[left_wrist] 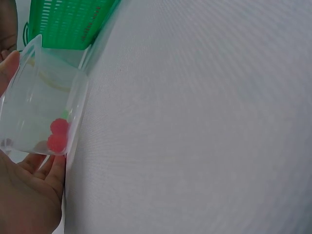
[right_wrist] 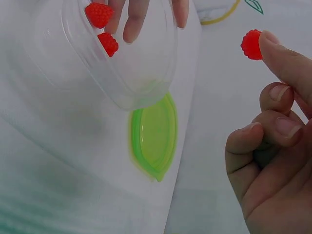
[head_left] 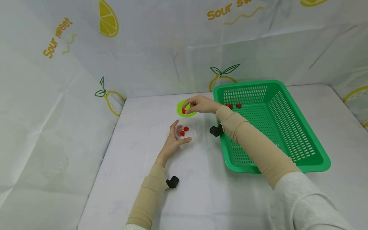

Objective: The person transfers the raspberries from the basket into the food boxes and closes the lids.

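My right hand pinches a red toy raspberry between thumb and finger, above the table; its other fingers are curled in. Beneath it lies a yellow-green lid. My left hand grips a clear plastic container from its left side, thumb at the near side and fingers at the far side. Inside the container sit two red raspberries, close together. In the head view the container is just in front of the lid.
To the right stands a large green slotted basket with a few raspberries near its far left corner. My right forearm crosses over the basket. A white cloth with lemon prints forms the backdrop behind the white table.
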A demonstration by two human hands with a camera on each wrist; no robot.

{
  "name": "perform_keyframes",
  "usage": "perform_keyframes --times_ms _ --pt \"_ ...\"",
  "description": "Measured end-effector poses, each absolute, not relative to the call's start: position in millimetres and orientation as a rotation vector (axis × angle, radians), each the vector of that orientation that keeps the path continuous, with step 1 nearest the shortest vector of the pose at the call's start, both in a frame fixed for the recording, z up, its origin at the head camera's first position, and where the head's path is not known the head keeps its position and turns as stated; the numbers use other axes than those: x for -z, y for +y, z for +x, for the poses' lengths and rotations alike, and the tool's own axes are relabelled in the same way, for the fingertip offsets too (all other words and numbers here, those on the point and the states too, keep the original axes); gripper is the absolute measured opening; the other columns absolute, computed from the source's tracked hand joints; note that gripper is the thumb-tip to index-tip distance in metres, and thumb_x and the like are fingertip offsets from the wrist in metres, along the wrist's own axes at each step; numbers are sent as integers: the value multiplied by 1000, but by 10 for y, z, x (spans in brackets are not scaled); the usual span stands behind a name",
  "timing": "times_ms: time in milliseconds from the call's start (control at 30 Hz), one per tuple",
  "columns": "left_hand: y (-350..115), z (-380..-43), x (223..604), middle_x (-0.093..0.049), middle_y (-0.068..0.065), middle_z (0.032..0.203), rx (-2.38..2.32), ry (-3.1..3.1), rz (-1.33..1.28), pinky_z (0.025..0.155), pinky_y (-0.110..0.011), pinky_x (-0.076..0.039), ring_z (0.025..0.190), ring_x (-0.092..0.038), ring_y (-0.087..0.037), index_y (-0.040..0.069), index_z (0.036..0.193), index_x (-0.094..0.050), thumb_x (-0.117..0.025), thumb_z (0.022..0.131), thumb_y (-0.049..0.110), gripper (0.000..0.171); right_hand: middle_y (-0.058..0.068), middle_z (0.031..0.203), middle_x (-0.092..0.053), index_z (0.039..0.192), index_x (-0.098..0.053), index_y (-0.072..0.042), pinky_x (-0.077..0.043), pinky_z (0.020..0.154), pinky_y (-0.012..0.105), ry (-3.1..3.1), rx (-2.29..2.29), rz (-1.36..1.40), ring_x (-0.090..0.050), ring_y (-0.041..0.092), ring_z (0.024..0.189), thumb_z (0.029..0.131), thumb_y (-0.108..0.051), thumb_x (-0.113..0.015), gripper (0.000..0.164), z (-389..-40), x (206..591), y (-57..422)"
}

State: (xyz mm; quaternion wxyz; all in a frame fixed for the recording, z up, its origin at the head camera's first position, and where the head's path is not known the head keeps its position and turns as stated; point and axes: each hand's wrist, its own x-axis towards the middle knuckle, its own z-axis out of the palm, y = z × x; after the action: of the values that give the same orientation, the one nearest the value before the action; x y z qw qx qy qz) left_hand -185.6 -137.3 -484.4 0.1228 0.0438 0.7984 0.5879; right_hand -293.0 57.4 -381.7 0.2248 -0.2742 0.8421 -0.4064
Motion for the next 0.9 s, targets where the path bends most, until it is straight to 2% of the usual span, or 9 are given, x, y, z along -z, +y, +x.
perform_keyframes --times_ms 167,200,333,400,567,900 --pt "-1365 -1781 4598 -27 -8 151 -1675 2284 135 116 -46 -22 142 -26 -21 27 148 -4 -73 80 29 97 8 78 -56 112 -65 -18 -36 61 25 2307 950 -796 -46 20 69 87 -25 -65 25 -2942 3882 505" --pt "-1366 -1777 4589 -27 -8 152 -1671 2289 140 116 -46 -22 142 -26 -21 26 148 -4 -72 80 29 97 5 77 -56 112 -65 -18 -37 62 25 2303 917 -802 -46 18 69 87 -24 -64 25 -2943 3894 494" --pt "-1368 -1784 4594 -28 -7 152 -1663 2293 136 116 -47 -22 142 -26 -20 27 148 -3 -72 81 29 96 7 81 -58 112 -65 -14 -39 65 25 2286 835 -812 -50 25 76 88 -21 -64 25 -2940 3941 467" --pt "-1366 -1787 4591 -28 -7 152 -1662 2296 140 116 -48 -22 142 -26 -21 26 148 -4 -72 81 29 96 4 78 -56 111 -65 -13 -39 64 24 2295 796 -817 -50 26 77 87 -20 -64 25 -2934 3960 462" --pt "-1359 -1783 4580 -29 -7 151 -1654 2301 149 116 -49 -21 142 -26 -22 27 148 -4 -72 81 30 96 1 81 -53 109 -66 -15 -37 65 24 2326 692 -800 -47 18 78 87 -19 -64 22 -2927 4016 457" --pt "-1354 -1770 4610 -29 -7 152 -1649 2315 143 115 -50 -23 142 -26 -24 24 149 -4 -72 81 28 96 5 96 -58 106 -67 -18 -38 71 26 2364 595 -786 -46 20 89 86 -18 -66 20 -2938 4145 408"
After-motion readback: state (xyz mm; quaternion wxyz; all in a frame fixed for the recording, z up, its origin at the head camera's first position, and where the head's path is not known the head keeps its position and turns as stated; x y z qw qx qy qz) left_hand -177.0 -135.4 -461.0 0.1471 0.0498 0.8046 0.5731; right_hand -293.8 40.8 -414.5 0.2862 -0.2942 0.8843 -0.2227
